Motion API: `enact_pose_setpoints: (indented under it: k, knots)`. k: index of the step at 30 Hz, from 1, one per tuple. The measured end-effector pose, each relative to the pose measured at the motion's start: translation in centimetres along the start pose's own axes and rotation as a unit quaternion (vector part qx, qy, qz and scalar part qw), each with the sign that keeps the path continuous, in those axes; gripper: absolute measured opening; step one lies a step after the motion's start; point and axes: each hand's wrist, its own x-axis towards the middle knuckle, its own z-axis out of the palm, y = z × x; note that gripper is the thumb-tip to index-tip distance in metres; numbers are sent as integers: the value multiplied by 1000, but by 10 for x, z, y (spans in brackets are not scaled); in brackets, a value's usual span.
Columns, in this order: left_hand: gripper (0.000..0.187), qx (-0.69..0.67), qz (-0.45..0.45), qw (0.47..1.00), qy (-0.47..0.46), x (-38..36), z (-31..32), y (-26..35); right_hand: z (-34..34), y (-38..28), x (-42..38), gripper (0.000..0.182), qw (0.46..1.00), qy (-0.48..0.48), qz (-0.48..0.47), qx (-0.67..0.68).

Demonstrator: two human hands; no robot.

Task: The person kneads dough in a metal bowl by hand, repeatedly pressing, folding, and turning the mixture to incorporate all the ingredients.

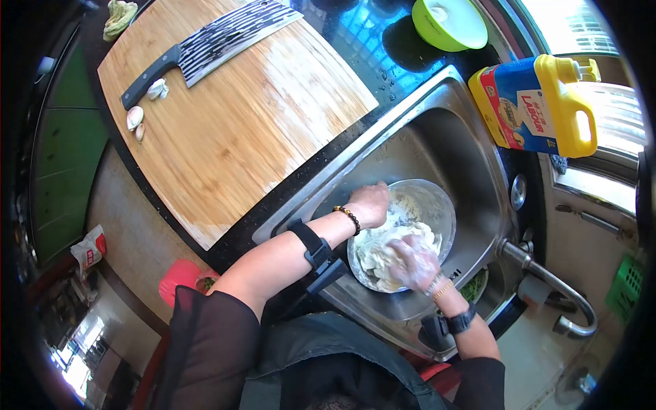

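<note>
A shiny round mixing bowl (pixel 444 198) sits in the steel sink, with white dough (pixel 377 254) and loose flour inside. My left hand (pixel 370 204) is closed at the bowl's left rim, its fingers curled and partly hidden. Inside the bowl, my right hand (pixel 414 262) is pressed into the dough, coated in white, its fingers bent around some of it. Fingertips of that hand are buried and slightly blurred.
Left of the sink (pixel 471 137) lies a wooden cutting board (pixel 225 137) with a cleaver (pixel 219 41) and garlic cloves (pixel 135 118). A yellow detergent jug (pixel 540 106), a green bowl (pixel 447 34) and a faucet (pixel 547 273) surround the basin. A red container (pixel 183 280) is near my left elbow.
</note>
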Motion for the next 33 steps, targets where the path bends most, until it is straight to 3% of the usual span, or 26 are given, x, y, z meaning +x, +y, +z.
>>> enact_pose_setpoints:
  k: [5, 9, 13, 17, 25, 29, 33]
  knots:
    - [33, -2, -1, 1000, 5, 0, 1, 0, -1, 20, -64, 35, 976, 188, 82, 74]
    - [33, 3, 5, 1000, 13, 2, 3, 1, 21, 13, -66, 29, 958, 265, 111, 19]
    - [33, -1, 24, 999, 40, 2, 4, -2, 38, -18, -29, 30, 958, 276, 76, 3]
    - [33, -5, 20, 999, 34, 2, 7, -3, 60, -3, -15, 15, 953, 290, 62, -56]
    - [32, -11, 15, 999, 30, 1, 1, 2, 91, 9, 12, 14, 954, 270, 38, -120]
    - [30, -13, -10, 1000, 18, 1, 1, 5, 90, 8, 35, 16, 971, 179, 105, -119]
    - [28, -6, -3, 1000, 29, -1, -1, 8, 85, 8, 58, 16, 971, 150, 161, -97]
